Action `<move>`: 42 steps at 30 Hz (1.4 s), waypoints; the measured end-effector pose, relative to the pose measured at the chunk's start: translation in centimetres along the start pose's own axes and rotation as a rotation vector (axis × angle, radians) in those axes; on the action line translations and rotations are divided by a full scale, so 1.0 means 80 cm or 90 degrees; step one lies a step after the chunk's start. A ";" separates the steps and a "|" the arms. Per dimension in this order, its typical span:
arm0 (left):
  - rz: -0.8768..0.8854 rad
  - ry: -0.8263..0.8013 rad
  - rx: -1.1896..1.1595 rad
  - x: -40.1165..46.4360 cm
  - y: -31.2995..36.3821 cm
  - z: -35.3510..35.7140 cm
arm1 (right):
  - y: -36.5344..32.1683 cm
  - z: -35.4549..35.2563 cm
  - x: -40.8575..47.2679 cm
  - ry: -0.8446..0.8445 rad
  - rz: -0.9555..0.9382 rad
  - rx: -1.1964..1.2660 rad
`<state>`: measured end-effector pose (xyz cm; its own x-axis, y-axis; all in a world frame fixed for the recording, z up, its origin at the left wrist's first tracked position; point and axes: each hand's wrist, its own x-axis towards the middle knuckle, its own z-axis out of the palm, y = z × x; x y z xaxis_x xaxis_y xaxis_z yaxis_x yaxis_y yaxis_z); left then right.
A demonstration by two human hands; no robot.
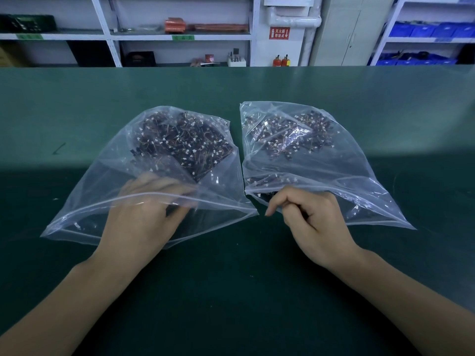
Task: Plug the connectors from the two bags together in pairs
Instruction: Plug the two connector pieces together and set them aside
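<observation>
Two clear plastic bags lie side by side on the green table (231, 88). The left bag (84, 201) and the right bag (359, 170) each hold a heap of small connectors with dark and orange wires and white plugs: the left pile (185, 142), the right pile (290, 134). My left hand (144, 214) is inside the mouth of the left bag, its blurred fingers stretched forward under the plastic, short of the pile. My right hand (311, 219) is at the mouth of the right bag, fingers curled, pinching a small dark connector (299, 210) that is mostly hidden.
White shelving (110, 34) with boxes and orange packets stands behind the table's far edge. Blue bins (424, 30) fill the shelves at the back right. Two red fire extinguishers (281, 60) stand by the wall. The near table between my forearms is bare green mat.
</observation>
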<state>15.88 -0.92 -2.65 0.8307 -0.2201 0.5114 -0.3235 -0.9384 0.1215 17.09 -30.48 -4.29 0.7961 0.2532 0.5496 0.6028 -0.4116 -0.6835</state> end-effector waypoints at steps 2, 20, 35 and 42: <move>0.042 0.091 -0.080 0.001 -0.004 0.005 | 0.000 0.000 0.000 0.003 -0.004 0.007; -0.002 -0.026 -0.120 0.002 0.011 0.018 | -0.001 0.001 -0.001 -0.007 -0.012 0.021; 0.077 -0.050 -0.126 -0.003 0.008 0.027 | -0.002 0.001 -0.001 -0.008 -0.018 0.015; 0.131 -0.071 -0.146 -0.003 0.016 0.018 | -0.001 0.000 -0.002 -0.011 -0.016 0.002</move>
<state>15.93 -2.47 -3.81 0.7779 -0.4388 0.4497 -0.5728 -0.7895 0.2204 16.96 -30.46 -4.34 0.7818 0.2782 0.5580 0.6224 -0.4023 -0.6714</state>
